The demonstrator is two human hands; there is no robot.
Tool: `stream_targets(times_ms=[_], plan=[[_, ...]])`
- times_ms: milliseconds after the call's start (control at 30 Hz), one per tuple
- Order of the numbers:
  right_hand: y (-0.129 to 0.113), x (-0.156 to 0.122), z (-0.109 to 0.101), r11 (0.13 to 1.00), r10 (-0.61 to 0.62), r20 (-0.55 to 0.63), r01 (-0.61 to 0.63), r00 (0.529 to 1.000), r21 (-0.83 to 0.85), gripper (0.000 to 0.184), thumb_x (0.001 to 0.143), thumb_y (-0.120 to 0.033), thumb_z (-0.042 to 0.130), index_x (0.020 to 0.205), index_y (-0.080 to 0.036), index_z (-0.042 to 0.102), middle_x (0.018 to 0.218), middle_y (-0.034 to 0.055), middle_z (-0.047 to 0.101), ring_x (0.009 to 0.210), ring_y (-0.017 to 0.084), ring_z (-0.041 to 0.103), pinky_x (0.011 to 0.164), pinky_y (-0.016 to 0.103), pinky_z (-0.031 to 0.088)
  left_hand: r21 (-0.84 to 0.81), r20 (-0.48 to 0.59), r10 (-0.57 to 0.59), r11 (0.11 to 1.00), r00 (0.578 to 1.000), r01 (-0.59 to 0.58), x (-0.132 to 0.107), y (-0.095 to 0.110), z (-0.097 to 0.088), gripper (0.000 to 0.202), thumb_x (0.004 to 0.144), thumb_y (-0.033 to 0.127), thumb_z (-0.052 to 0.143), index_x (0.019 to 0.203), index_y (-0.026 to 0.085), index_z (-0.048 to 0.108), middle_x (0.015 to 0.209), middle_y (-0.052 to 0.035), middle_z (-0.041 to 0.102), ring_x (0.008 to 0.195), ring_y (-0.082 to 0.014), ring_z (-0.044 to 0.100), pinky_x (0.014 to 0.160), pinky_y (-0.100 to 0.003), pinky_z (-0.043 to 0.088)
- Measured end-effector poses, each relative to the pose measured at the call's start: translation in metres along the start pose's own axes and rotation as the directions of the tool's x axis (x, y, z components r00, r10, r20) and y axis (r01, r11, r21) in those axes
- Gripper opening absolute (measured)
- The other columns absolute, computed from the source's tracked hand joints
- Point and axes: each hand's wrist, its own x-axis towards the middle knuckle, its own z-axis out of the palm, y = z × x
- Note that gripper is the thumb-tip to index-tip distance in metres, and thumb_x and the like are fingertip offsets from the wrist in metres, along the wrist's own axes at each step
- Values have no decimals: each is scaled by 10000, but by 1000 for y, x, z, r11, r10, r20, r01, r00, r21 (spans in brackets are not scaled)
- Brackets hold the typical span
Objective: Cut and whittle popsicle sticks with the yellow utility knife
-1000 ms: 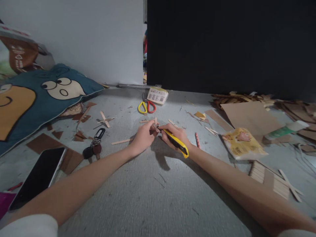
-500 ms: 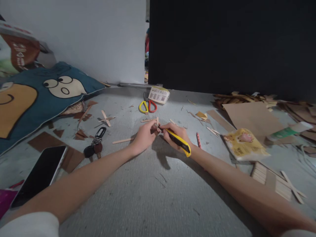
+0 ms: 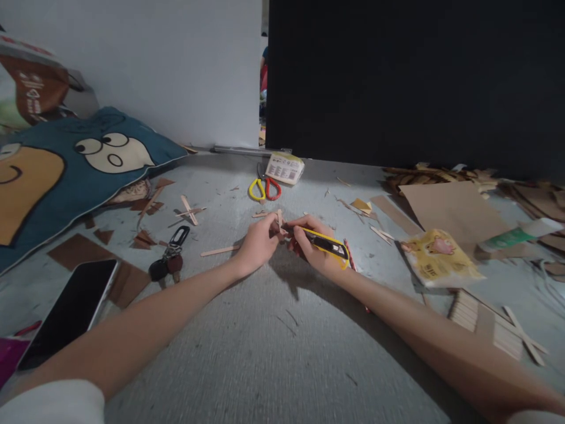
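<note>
Pinched in the fingers of my left hand [image 3: 259, 244] is a small wooden craft stick [image 3: 279, 219], held nearly upright. My right hand [image 3: 314, 247] is closed around a yellow and black utility knife [image 3: 329, 245]. The knife's front end points left and meets the stick; the blade itself is too small to make out. Both hands are close together just above the table, their fingertips almost touching. A loose craft stick [image 3: 219, 251] lies left of my left hand, partly behind it. Scissors [image 3: 265, 189] with yellow and red handles lie beyond the hands.
At left are a phone [image 3: 68, 312], keys [image 3: 166, 268] and a blue cushion [image 3: 110, 147]. To the right lie a yellow packet [image 3: 439, 259], a glue stick [image 3: 514, 237], cardboard [image 3: 445, 206] and bundled craft sticks [image 3: 485, 324]. A white packet [image 3: 285, 169] rests near the back.
My right hand has turned the utility knife so its rear end swings up and to the right. The stick in my left hand tilts slightly; the left hand has barely moved.
</note>
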Motion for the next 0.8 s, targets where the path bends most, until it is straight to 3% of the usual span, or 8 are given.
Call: stream_targets(times_ms=[200,367,467,567,800], plan=[[0,1,-5,992,44,-4,-43,999,119,267,1044,-490,556,1068,-244,655,679,0,694,507,161,625,469,292,513,-31,-9,-40,999,999,40,-1,0,1,186,888,74,674,945,219,574,833,1,748,831,-179,737,767,-289,534],[-3,-1,-8,990,-72,-47,66,996,-122,255,1055,-460,560,1089,-234,673,700,-1,699,544,144,644,515,268,522,-67,-9,-65,996,998,64,-1,-3,1,236,887,94,702,1012,224,549,821,5,751,843,-183,746,787,-300,534],[-5,-3,-7,924,-238,7,229,971,-306,164,1034,-353,584,1081,-235,689,784,23,748,630,151,692,613,283,564,-76,-10,-61,995,998,61,-1,-5,1,232,885,73,671,1021,222,558,842,-1,754,837,-180,742,773,-299,530],[-7,-3,-6,854,-354,82,357,932,-379,132,1005,-235,575,1082,-241,682,847,31,775,668,151,711,666,283,583,-47,-21,-40,998,999,39,-1,-6,1,251,864,44,659,1022,219,572,823,6,744,794,-171,728,735,-288,510],[-8,-2,-7,835,-358,70,353,931,-421,146,1001,-208,564,1090,-249,672,855,34,766,710,168,714,683,298,589,-63,-19,-33,998,999,32,-1,-5,1,237,882,69,661,1025,228,558,804,11,756,771,-166,734,755,-298,537]])
